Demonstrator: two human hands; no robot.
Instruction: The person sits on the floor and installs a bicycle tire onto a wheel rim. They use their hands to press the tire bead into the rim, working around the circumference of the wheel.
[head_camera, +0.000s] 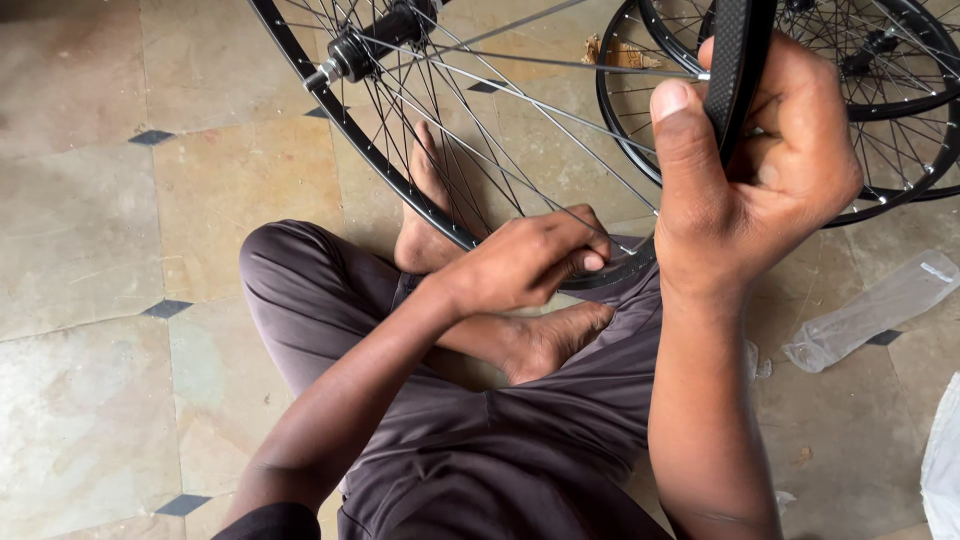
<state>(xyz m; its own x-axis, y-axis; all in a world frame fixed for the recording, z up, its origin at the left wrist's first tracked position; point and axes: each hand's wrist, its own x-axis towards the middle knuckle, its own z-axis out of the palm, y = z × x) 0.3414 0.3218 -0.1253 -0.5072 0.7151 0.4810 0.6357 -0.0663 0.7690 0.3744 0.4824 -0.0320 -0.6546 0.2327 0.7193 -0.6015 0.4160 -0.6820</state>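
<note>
While the person sits cross-legged on the floor, the right hand (765, 165) is raised near the camera, forearm rising vertically from the lower edge, fingers curled tight around the black rim of the bicycle wheel (735, 60) with the thumb extended upward along the rim's near side. The left hand (530, 262) reaches forward and across the lap, wrist bent, fingers pinched closed at the lowest part of the same rim, where the spokes (500, 130) meet it; whether a small tool sits between the fingertips cannot be told. The wheel stands tilted over the bare feet (545, 340), its black hub (370, 45) near the upper edge of the view. Beneath lies a floor of large beige stone tiles (90, 230) with small dark diamond insets. More black spoked wheels (890, 90) lie at upper right, and a crumpled clear plastic wrapper (870, 312) rests on the tiles at right.
</note>
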